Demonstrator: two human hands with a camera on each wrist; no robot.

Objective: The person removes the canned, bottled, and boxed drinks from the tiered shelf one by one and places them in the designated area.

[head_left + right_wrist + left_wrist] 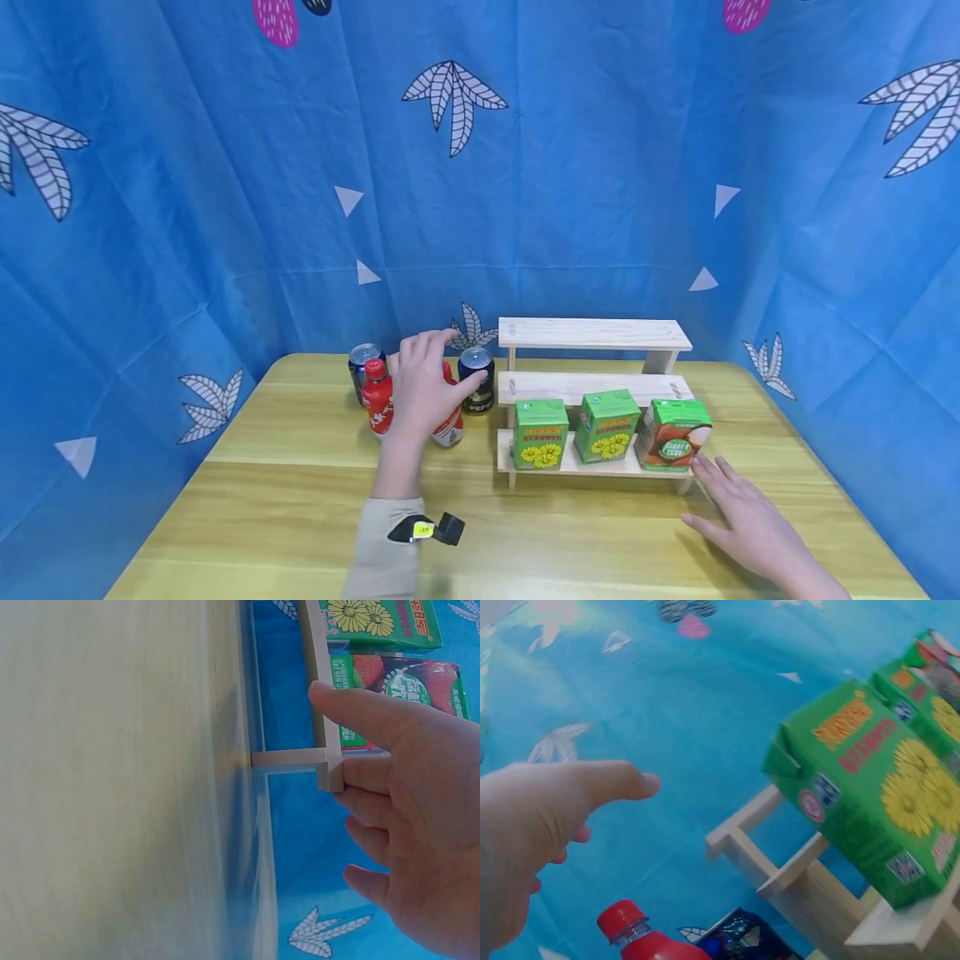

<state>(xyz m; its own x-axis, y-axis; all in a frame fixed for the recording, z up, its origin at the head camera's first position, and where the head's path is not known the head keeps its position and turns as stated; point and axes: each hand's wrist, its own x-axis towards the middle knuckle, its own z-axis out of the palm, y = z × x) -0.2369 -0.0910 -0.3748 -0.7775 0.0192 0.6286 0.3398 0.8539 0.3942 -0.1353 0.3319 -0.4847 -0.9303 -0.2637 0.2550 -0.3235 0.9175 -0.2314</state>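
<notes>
Left hand (422, 387) hangs over two red bottles (377, 400) on the tabletop (300, 517), near two dark cans (476, 379); thumb and fingers are wide apart, holding nothing. Three cartons (609, 427) stand on the lowest of three shelves of one wooden rack (592, 333). Right hand (750, 518), fingers extended, is at the rack's right end; whether it touches, I cannot tell.

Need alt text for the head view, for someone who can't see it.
Three green-topped drink cartons line the lowest tier of a wooden shelf, with the right hand at its lower right corner. The empty left hand hovers by two red bottles and two dark cans, one marked Pepsi.
</notes>
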